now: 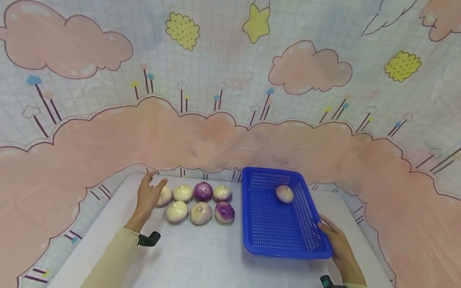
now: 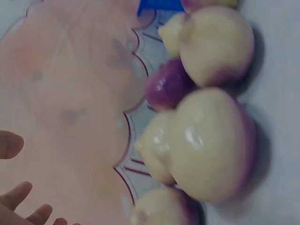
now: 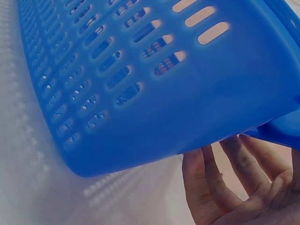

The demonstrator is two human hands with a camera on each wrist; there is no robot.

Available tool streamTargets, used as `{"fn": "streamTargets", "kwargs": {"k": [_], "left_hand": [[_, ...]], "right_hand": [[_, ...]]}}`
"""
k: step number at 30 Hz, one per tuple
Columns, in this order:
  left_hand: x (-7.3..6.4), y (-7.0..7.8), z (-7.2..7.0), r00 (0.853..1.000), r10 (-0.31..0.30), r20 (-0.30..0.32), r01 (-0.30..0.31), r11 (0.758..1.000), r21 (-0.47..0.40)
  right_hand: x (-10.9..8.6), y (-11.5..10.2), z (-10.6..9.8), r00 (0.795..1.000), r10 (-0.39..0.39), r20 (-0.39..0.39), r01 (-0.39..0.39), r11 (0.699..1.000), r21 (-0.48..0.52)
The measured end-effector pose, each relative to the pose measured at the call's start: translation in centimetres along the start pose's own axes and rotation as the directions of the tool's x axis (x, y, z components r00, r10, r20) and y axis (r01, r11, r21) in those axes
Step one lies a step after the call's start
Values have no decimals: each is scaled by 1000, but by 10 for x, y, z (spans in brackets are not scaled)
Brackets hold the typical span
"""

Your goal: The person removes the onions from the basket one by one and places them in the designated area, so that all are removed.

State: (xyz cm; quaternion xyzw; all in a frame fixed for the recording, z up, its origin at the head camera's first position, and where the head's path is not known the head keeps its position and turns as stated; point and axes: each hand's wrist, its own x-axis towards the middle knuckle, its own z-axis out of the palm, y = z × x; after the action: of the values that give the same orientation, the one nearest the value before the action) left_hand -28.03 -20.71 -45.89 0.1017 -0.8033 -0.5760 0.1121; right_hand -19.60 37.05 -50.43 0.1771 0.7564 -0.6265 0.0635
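Observation:
Several white-and-purple onions (image 1: 201, 213) sit in two rows on the white table. My left hand (image 1: 148, 196) hovers by the leftmost onion (image 1: 165, 197), thumb and fingers spread, and partly covers it. In the left wrist view, fingertips (image 2: 18, 196) show at the lower left, apart from the glossy onions (image 2: 211, 145). A blue perforated plastic basket (image 1: 246, 224) stands right of the rows, with one pale onion (image 1: 284, 194) in its far right part. My right hand (image 1: 338, 242) holds the basket's right rim; in the right wrist view, its fingers (image 3: 243, 164) reach up to the rim.
White table surface (image 1: 201, 256) lies in front of the onions and basket. Behind the table hangs a cloth backdrop (image 1: 201, 144) printed with clouds and stars, which also runs along both sides. A dark wrist camera (image 1: 149, 239) sits on the left wrist.

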Motion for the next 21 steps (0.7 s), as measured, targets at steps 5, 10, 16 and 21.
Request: {"fn": "streamTargets", "kwargs": {"k": [5, 10, 16, 21], "left_hand": [[-12, 20, 12, 996, 91, 9, -91, 996, -26], [-23, 39, 27, 985, 168, 44, -165, 984, -62], [-39, 62, 46, 966, 224, 131, -204, 967, -150], [-50, 77, 65, 945, 269, 185, -228, 949, -216]], "right_hand": [[-1, 2, 0, 1000, 1, 3, -1, 1000, 4], [0, 2, 0, 1000, 12, 3, -12, 1000, -3], [1, 1, 0, 1000, 10, -4, -10, 1000, -7], [1, 1, 1, 1000, 12, -12, -12, 1000, 0]]}}
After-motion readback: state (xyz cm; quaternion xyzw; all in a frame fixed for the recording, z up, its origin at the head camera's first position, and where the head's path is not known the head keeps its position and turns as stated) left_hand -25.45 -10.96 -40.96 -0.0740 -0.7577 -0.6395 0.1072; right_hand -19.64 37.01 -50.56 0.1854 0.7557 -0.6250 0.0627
